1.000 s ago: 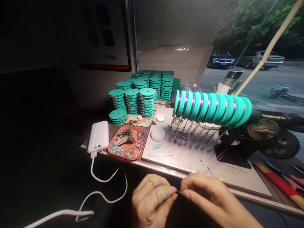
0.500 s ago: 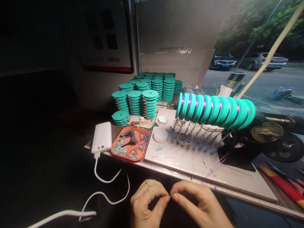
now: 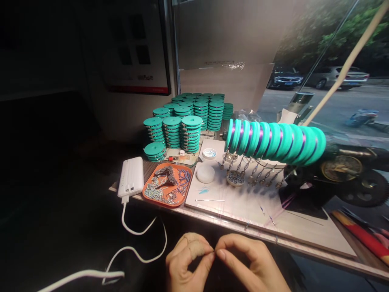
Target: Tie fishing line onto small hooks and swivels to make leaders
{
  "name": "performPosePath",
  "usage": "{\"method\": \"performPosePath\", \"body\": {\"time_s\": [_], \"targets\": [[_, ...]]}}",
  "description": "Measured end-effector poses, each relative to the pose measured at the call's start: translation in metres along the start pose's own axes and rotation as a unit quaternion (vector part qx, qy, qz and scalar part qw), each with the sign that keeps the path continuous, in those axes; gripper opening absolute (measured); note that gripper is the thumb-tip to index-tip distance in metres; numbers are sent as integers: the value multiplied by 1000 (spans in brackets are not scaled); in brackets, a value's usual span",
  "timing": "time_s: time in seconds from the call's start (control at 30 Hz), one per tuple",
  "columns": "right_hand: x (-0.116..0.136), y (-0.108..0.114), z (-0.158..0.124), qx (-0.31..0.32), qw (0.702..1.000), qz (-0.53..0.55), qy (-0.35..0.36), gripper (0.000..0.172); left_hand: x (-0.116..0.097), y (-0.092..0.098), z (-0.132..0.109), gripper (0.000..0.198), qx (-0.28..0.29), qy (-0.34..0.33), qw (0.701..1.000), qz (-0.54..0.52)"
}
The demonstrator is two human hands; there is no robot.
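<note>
My left hand point(image 3: 190, 261) and my right hand point(image 3: 251, 259) meet fingertip to fingertip in front of the table edge, low in the view. Each pinches thumb against forefinger. Whatever sits between the fingertips is too small to make out. Tan tape wraps fingers of my left hand. Beyond them, a row of teal spools point(image 3: 275, 142) wound with purple line is mounted on a dark winding machine point(image 3: 342, 168). Small metal swivels point(image 3: 252, 176) dangle from the spools over a pale board point(image 3: 237, 209). Thin purple line runs down past the board's front edge.
An orange tray point(image 3: 145, 194) of small tubes and metal bits stands left of the board, beside a white power bank point(image 3: 131, 174) with its cable point(image 3: 136, 232). Stacked teal spools point(image 3: 191, 129) rise behind. A round bowl of beads point(image 3: 235, 178) and a red-yellow handle point(image 3: 360, 235) lie rightward.
My hands have shifted very slightly, the right one a little to the left and down. Both keep their pinch, and the spools and tray stay put.
</note>
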State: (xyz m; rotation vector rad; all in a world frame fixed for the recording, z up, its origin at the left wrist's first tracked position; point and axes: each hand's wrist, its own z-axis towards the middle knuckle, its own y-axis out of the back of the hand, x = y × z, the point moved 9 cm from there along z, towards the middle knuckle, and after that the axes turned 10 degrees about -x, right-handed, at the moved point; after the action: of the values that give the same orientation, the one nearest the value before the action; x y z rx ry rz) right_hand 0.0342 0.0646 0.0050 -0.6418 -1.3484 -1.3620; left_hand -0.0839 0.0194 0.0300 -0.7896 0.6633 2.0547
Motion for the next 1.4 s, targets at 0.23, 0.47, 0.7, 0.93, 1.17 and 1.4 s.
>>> {"method": "performPosePath", "body": {"time_s": [0.23, 0.47, 0.7, 0.93, 1.17, 1.4], "targets": [[1, -3, -1, 22, 1000, -9, 0, 19, 6, -6, -7, 16, 51, -4, 998, 36], [1, -9, 0, 42, 998, -35, 14, 18, -1, -6, -10, 21, 79, -58, 992, 75], [8, -6, 0, 35, 998, -37, 38, 18, -6, -9, -6, 19, 72, -66, 992, 80], [18, 61, 17, -129, 942, -227, 212, 14, 10, -3, -5, 13, 33, 9, 996, 85], [-8, 60, 42, -119, 870, -404, 258, 38, 18, 0, -6, 12, 3, 42, 998, 45], [30, 48, 15, -87, 921, -258, 280, 15, 9, 4, 1, 12, -16, 20, 999, 27]]}}
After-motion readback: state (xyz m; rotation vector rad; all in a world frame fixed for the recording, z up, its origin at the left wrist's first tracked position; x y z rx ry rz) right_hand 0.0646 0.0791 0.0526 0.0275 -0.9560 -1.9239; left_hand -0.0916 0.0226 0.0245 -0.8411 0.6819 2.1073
